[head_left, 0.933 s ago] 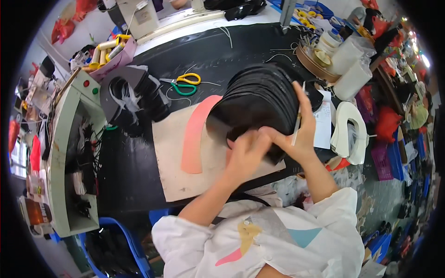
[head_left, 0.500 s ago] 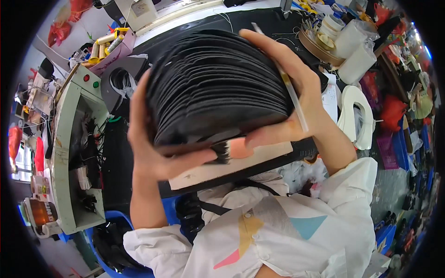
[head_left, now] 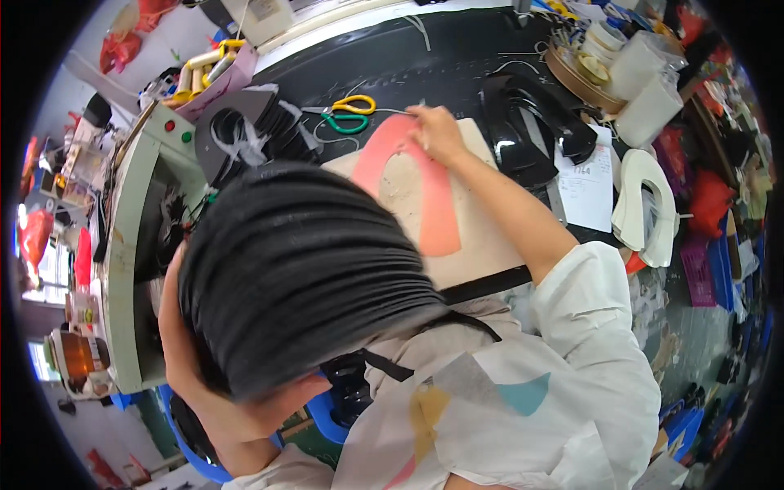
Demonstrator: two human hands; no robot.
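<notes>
My left hand [head_left: 219, 408] is wrapped round a thick stack of black curved sheet pieces [head_left: 298, 269], thumb along its near side, and holds it tilted at the left. The stack is slightly blurred and covers part of the cream board [head_left: 482, 196] on the black table. On that board lies a pink U-shaped piece [head_left: 439, 216], its bend at the far end. My right hand [head_left: 437, 135] is closed over this bend, fingers on either side of the band. Whether it still has the slim pale pen is unclear.
Scissors with yellow and green handles [head_left: 347, 113] lie beyond the board. More black pieces [head_left: 282, 131] are behind the stack. Glossy black moulded forms [head_left: 527, 131] and a paper sheet [head_left: 586, 184] sit at the right. A grey-green cabinet [head_left: 126, 269] stands at the left.
Both hands held the stack up in the middle; now the left alone has it, lower and further left. My right hand has let go and moved to the pink piece, now largely uncovered.
</notes>
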